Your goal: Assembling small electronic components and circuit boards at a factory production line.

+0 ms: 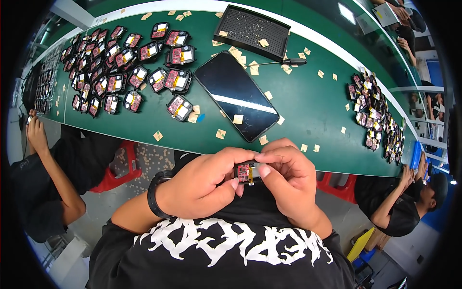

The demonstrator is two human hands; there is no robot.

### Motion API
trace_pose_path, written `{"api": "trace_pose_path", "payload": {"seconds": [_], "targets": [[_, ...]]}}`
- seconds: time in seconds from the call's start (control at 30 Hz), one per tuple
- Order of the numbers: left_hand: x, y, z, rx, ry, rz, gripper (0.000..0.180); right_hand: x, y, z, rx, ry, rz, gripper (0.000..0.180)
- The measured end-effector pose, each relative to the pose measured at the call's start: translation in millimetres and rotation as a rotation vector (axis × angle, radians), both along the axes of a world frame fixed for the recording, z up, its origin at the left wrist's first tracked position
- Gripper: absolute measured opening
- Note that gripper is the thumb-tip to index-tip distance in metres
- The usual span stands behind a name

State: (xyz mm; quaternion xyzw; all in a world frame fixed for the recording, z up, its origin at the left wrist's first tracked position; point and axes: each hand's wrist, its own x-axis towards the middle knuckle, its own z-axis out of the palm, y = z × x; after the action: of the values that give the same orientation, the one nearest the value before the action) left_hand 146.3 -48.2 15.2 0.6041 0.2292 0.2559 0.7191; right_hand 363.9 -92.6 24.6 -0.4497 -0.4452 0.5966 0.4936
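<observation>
Between my hands, just off the table's near edge, is a small electronic device (244, 174) in a black case, its red circuit board facing up. My left hand (199, 180) is closed round its left side, thumb at the lower edge. The fingers of my right hand (288, 176) grip its right side, and the thumb lies over a silvery part there. Fingers hide much of the case. A black smartphone (231, 91) lies on the table beyond my hands. One similar open device (180, 108) sits left of the phone.
Many similar devices (115, 83) crowd the green table's (308, 111) left side, with another heap (370, 108) at right. A black tray (231, 31) stands at the back, a screwdriver (293, 61) before it. Small beige squares (221, 133) are scattered about. Co-workers' hands (36, 132) flank me.
</observation>
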Motion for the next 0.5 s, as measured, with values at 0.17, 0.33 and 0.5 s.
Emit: {"api": "trace_pose_path", "payload": {"seconds": [0.17,0.33,0.5], "targets": [[1,3,2,0.013,0.038,0.023,0.047,0,1,0,0.006,-0.042,-0.015,0.017],[-1,5,6,-0.030,0.088,0.032,0.051,16,-3,4,0.127,-0.199,-0.103,0.019],[0,11,10,0.001,0.108,0.041,0.050,20,-12,-4,0.039,0.204,-0.109,0.031]]}}
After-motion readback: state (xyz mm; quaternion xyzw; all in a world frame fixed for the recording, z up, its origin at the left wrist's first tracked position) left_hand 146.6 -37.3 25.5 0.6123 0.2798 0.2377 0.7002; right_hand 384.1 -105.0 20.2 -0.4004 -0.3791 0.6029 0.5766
